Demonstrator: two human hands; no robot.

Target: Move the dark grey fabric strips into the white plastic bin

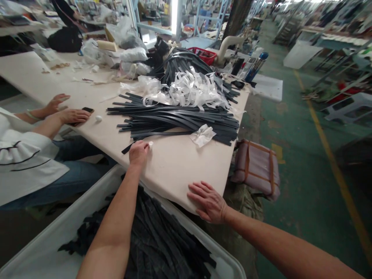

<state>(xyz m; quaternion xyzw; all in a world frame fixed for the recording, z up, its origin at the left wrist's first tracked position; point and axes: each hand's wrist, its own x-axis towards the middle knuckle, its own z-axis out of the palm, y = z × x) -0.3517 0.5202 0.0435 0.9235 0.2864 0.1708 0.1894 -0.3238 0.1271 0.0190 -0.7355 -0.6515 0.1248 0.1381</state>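
Note:
My left hand (138, 153) rests near the table's front edge with its fingers curled closed. Its fingertips are hidden, so whatever they grip is not plain. Just right of these fingers is a small white piece (150, 144), perhaps touching them. Behind the hand passes one dark strip (127, 148), whose end sticks out to the left. A pile of long dark grey strips (180, 118) lies across the table beyond. Flat on the table's near corner, my right hand (208, 201) has its fingers spread and holds nothing. A crumpled white scrap (202, 135) lies on the strips' near side.
Below the table (174, 170) stands a white bin (35, 248) of dark strips. A co-worker's hands (74, 115) are at the left, by a phone (88, 110). White plastic ribbons (194, 89) and a red basket (205, 56) are behind. A padded bundle (255, 166) sits right.

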